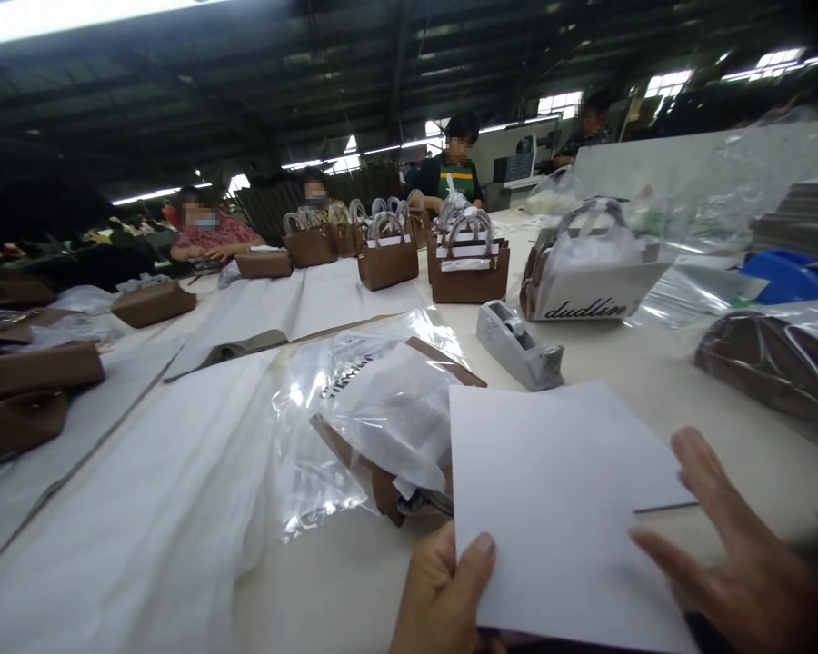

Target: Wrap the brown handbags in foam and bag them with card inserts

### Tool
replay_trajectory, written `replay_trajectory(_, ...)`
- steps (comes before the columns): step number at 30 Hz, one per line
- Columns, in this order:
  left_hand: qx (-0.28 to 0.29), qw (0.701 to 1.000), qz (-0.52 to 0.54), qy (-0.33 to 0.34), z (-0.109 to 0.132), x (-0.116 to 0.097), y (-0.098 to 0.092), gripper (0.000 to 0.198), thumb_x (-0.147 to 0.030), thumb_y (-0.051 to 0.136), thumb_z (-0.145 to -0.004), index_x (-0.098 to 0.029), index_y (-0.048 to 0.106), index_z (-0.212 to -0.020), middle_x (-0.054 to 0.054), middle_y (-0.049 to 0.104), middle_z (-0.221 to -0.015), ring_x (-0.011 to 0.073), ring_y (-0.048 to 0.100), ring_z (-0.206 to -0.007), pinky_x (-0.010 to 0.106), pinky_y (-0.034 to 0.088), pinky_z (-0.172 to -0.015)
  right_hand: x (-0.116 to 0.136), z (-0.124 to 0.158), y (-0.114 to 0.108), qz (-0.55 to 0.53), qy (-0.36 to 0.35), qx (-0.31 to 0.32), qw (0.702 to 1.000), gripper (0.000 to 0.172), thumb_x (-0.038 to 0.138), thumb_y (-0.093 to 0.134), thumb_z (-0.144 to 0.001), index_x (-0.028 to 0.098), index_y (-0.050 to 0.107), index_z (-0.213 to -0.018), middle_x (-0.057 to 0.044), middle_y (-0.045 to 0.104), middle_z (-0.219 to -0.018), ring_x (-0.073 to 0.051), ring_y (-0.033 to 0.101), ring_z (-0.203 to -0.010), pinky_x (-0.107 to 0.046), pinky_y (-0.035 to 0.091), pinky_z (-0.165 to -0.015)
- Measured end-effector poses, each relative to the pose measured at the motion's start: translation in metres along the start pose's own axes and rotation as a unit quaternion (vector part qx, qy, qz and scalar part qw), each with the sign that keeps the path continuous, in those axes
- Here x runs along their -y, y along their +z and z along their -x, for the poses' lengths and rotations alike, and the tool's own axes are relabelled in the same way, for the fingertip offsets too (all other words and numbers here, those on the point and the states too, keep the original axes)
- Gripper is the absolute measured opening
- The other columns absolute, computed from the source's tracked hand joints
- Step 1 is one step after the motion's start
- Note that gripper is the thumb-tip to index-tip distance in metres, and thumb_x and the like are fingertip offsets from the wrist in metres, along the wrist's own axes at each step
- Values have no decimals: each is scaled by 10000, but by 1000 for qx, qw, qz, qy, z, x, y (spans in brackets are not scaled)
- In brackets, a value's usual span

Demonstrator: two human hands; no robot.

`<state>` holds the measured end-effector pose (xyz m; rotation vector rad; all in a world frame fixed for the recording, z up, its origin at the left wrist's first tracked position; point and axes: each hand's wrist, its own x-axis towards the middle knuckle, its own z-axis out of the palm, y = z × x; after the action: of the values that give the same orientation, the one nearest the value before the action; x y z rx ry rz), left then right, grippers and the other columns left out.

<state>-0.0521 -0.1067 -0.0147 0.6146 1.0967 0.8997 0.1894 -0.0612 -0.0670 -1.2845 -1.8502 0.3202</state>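
Observation:
A white card sheet (pixel 552 509) is pinched at its lower left edge by my left hand (pixel 450 581), thumb on top. My right hand (pixel 736 545) is at the card's right side, thumb and fingers spread apart, near a slit in the edge. Behind the card lies a brown handbag (pixel 361 459) on its side, wrapped in white tissue (pixel 395 409) and inside a clear plastic bag (pixel 300 454). The card hides part of this handbag. A grey tape dispenser (pixel 518 345) stands just beyond the card.
Brown handbags (pixel 470 277) stand at the table's far side, one beside a white bag printed "dudlin" (pixel 586 291). A plastic-wrapped brown bag (pixel 770 363) and a blue object (pixel 791 275) are at right. White sheets (pixel 177 472) and more brown bags (pixel 34 372) lie left. Several people sit beyond.

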Motion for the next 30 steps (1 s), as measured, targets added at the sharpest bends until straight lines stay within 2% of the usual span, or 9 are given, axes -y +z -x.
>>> replay_trajectory(3, -32, 990, -134, 42, 11, -10, -16, 522, -600, 479, -741, -116, 570, -916, 10, 542, -556, 90, 486, -416, 169, 339, -355, 3, -16, 12, -231, 329, 159, 902, 595, 495, 496, -805, 190, 373, -1301, -113, 615, -939, -125, 576, -542, -176, 406, -337)
replay_trajectory(6, -189, 922, -306, 145, 20, -23, -33, 449, -587, 477, -750, -148, 571, -755, 7, 513, -570, 98, 465, -477, 204, 379, -427, 17, -28, 29, -397, 429, 241, 775, 371, 475, 535, -795, 139, 578, -946, 16, 506, -605, -9, 361, -379, -99, 240, -288)
replay_trajectory(8, -332, 798, -421, 276, 22, -37, -48, 403, -550, 583, -693, -164, 566, -811, 17, 535, -663, 130, 494, -580, 255, 432, -548, 27, -36, 39, -447, 433, 219, 752, 327, 443, 611, -749, 126, 578, -821, 36, 469, -592, 1, 353, -408, -83, 244, -305)
replay_trajectory(11, -445, 542, -568, 430, 12, -60, -66, 550, -532, 636, -652, -148, 508, -1024, 76, 561, -870, 217, 538, -798, 347, 451, -716, 39, -55, 53, -488, 407, 195, 747, 304, 400, 660, -714, 119, 577, -797, 34, 472, -595, -12, 377, -433, -92, 285, -312)
replay_trajectory(14, -438, 430, -655, 440, -5, -76, -75, 452, -447, 597, -725, -135, 500, -1037, 100, 568, -918, 260, 534, -876, 376, 436, -732, 52, -78, 69, -513, 391, 156, 748, 263, 351, 662, -717, 113, 576, -788, 26, 486, -584, -25, 397, -429, -105, 333, -315)
replay_trajectory(20, -389, 388, -695, 464, -24, -79, -75, 62, -205, 502, -808, -193, 561, -796, 32, 588, -745, 200, 534, -695, 344, 414, -668, 98, -113, 112, -543, 413, 129, 720, 138, 218, 545, -800, 103, 554, -877, -26, 576, -685, -69, 531, -506, -145, 478, -390)
replay_trajectory(24, -286, 426, -702, 494, -34, -71, -78, 58, -171, 482, -810, -168, 540, -811, 88, 594, -998, 218, 542, -914, 371, 417, -832, 112, -114, 118, -542, 420, 155, 711, 168, 249, 475, -845, 102, 539, -894, -41, 603, -716, -73, 565, -513, -178, 511, -464)
replay_trajectory(27, -248, 459, -699, 490, -39, -67, -83, 115, -272, 521, -809, -167, 520, -855, 84, 603, -989, 227, 538, -969, 377, 416, -872, 83, -105, 91, -456, 339, 186, 802, 342, 428, 471, -833, 115, 559, -937, -89, 633, -849, -142, 625, -639, -235, 521, -501)
replay_trajectory(30, -245, 458, -696, 496, -39, -65, -87, 355, -459, 603, -726, -166, 518, -906, 102, 597, -1046, 268, 529, -1016, 411, 417, -885, 20, -89, 44, -220, 171, 225, 934, 543, 503, 617, -696, 162, 563, -1115, -121, 596, -1088, -238, 582, -983, -383, 488, -835)
